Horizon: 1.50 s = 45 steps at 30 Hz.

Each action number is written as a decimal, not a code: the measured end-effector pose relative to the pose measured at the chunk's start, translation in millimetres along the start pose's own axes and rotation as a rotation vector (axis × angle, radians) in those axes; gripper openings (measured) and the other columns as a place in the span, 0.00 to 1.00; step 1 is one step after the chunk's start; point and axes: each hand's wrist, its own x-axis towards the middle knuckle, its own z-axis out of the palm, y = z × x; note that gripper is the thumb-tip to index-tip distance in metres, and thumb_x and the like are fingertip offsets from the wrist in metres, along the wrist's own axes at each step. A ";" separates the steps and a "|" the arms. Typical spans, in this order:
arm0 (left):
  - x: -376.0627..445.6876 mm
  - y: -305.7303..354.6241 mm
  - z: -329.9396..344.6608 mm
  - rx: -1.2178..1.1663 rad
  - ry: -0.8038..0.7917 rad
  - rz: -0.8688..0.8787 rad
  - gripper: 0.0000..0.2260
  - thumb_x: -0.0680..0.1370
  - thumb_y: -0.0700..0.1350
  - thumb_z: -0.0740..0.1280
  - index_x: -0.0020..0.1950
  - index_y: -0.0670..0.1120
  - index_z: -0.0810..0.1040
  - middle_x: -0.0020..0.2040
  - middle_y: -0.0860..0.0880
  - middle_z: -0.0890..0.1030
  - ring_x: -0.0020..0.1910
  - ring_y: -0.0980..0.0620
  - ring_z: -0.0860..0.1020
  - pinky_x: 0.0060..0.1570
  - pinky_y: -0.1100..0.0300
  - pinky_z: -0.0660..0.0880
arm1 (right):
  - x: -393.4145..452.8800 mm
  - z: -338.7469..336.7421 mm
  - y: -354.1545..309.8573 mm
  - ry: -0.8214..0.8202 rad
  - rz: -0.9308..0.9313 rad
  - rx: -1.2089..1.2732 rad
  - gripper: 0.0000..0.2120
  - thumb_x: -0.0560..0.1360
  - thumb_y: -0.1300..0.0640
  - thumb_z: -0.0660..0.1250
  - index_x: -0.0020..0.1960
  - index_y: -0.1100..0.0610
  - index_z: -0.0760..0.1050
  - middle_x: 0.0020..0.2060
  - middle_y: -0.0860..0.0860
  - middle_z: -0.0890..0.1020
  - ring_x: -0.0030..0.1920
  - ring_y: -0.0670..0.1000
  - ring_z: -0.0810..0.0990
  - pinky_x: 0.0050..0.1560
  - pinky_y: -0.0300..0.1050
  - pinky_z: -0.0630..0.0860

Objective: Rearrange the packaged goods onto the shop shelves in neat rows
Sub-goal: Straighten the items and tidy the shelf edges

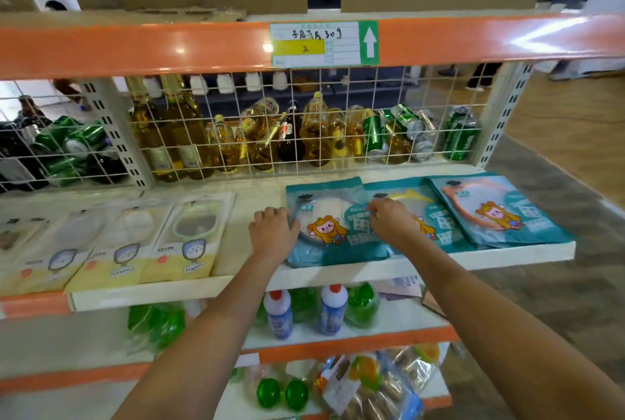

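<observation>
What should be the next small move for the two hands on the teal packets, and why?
Probably slide the leftmost teal packet straight and a little back. It lies tilted, its near corner past the shelf edge, and it overlaps the middle teal packet. The left hand already holds its left edge, and the right hand rests where the two packets overlap.

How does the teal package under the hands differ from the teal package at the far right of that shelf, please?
The left teal package shows a white ring; the right teal package shows an orange one. The left one is touched by the left hand and right hand; the right one lies untouched. The left one sits squarer to the shelf edge; the right one is skewed. Both lie flat and carry the same cartoon.
</observation>
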 end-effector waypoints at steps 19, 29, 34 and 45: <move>-144.2 -155.5 -84.3 0.070 0.017 -0.481 0.18 0.81 0.53 0.56 0.68 0.46 0.69 0.66 0.44 0.70 0.67 0.43 0.66 0.60 0.47 0.70 | -85.5 64.2 -249.4 -0.096 -0.756 -0.097 0.17 0.80 0.56 0.54 0.68 0.56 0.68 0.64 0.56 0.72 0.65 0.58 0.69 0.60 0.51 0.68; -215.0 -306.9 -133.9 0.068 0.084 -0.724 0.18 0.81 0.52 0.57 0.68 0.46 0.70 0.65 0.43 0.73 0.65 0.43 0.69 0.62 0.50 0.69 | -140.4 120.2 -411.6 -0.217 -1.020 -0.102 0.17 0.81 0.52 0.54 0.67 0.56 0.69 0.64 0.57 0.73 0.63 0.59 0.71 0.57 0.51 0.70; -246.0 -383.8 -171.6 0.126 0.115 -0.796 0.19 0.81 0.53 0.56 0.68 0.46 0.70 0.64 0.42 0.74 0.65 0.42 0.70 0.59 0.51 0.69 | -166.4 135.8 -491.1 -0.200 -1.091 -0.042 0.17 0.80 0.54 0.54 0.66 0.56 0.69 0.62 0.57 0.73 0.62 0.59 0.70 0.58 0.51 0.69; -270.1 -516.0 -181.6 0.086 0.112 -0.942 0.17 0.82 0.53 0.55 0.66 0.47 0.72 0.63 0.44 0.76 0.64 0.42 0.71 0.59 0.50 0.70 | -185.5 209.8 -638.3 -0.264 -1.218 -0.054 0.16 0.80 0.53 0.54 0.63 0.56 0.72 0.63 0.56 0.73 0.66 0.58 0.67 0.62 0.51 0.68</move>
